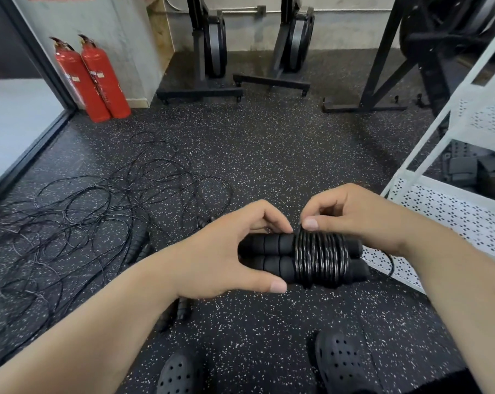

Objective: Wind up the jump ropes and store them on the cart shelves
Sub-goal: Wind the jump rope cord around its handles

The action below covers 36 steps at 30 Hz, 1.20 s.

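A wound jump rope is held at the centre: two black foam handles side by side with black cord coiled tightly round them. My left hand grips the handles' left end, thumb below and fingers above. My right hand pinches the cord at the top of the coil. A short loop of cord hangs off the right end. A tangle of loose black jump ropes lies on the floor to the left, with several handles near my left forearm. The white perforated cart stands at the right.
Two red fire extinguishers stand by the wall at the back left. Black machine stands and a dark rack line the back. The floor is speckled black rubber. My black clogs show at the bottom.
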Each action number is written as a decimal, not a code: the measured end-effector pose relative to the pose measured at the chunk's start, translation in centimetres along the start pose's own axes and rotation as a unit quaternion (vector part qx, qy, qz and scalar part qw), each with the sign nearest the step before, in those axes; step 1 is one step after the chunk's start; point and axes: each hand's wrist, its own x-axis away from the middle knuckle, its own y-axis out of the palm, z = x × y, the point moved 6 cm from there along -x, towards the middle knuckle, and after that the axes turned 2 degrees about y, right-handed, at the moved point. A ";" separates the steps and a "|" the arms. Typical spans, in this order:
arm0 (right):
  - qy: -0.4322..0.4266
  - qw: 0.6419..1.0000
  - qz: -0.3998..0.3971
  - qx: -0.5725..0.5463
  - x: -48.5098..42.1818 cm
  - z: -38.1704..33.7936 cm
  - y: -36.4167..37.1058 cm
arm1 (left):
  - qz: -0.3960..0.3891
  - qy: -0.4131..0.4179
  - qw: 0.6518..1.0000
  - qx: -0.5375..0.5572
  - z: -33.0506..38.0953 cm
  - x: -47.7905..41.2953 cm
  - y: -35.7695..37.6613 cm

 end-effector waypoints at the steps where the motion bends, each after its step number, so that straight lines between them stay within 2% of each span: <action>1: 0.013 1.000 -0.006 -0.018 0.0 0.2 0.2 | 0.008 0.007 1.000 0.029 0.0 0.0 -0.2; 4: 0.060 0.998 0.027 0.001 0.0 1.1 0.8 | 0.055 0.023 0.994 0.096 -0.5 -0.2 -1.2; 7: 0.096 0.992 0.064 0.057 -0.6 2.1 2.2 | 0.123 0.013 0.987 0.099 -1.4 -0.5 -2.4; 12: 0.058 0.979 0.035 0.193 -1.8 1.8 6.3 | 0.269 -0.040 0.962 0.014 -3.7 -0.9 -4.2; 19: 0.057 0.909 0.045 0.411 -1.2 0.8 7.7 | 0.306 -0.108 0.941 -0.101 -6.0 -0.8 -5.0; 23: 0.028 0.880 0.080 0.467 -0.8 -0.9 7.2 | 0.285 -0.117 0.936 -0.169 -6.5 -0.7 -5.4; 26: -0.022 0.873 0.134 0.468 -0.8 -1.6 5.9 | 0.232 -0.100 0.943 -0.216 -6.0 -1.2 -4.9; 30: -0.055 0.922 0.161 0.347 -0.7 -1.6 3.8 | 0.129 -0.052 0.961 -0.241 -4.4 -1.7 -2.9; 33: -0.017 0.956 0.164 0.242 -0.6 -1.1 2.5 | 0.060 -0.017 0.964 -0.260 -3.0 -1.6 -1.4; 36: 0.009 0.975 0.165 0.151 -0.2 -0.8 1.7 | 0.041 -0.016 0.974 -0.224 -1.8 -1.1 -1.2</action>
